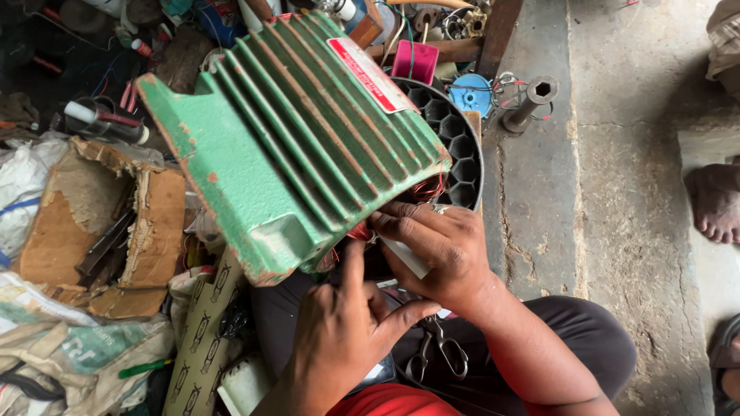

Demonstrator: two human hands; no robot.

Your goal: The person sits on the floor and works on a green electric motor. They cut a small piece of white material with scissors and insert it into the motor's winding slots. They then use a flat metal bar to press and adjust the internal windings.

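Observation:
A green finned motor housing (293,139) with a red and white label lies tilted in front of me, its open end toward my lap. Copper windings (428,189) show at that open end. My right hand (439,246) presses fingers into the opening and holds a white strip (405,258) against it. My left hand (339,331) reaches up from below, its thumb touching the housing's lower edge by the red wires. Scissors (439,350) rest on my lap under my right wrist.
A black honeycomb fan cover (459,146) sits behind the housing. Torn cardboard (92,223), sacks and tools clutter the left. A socket wrench (532,100) and a blue part (470,92) lie on the concrete floor. Another person's bare foot (713,204) is at right.

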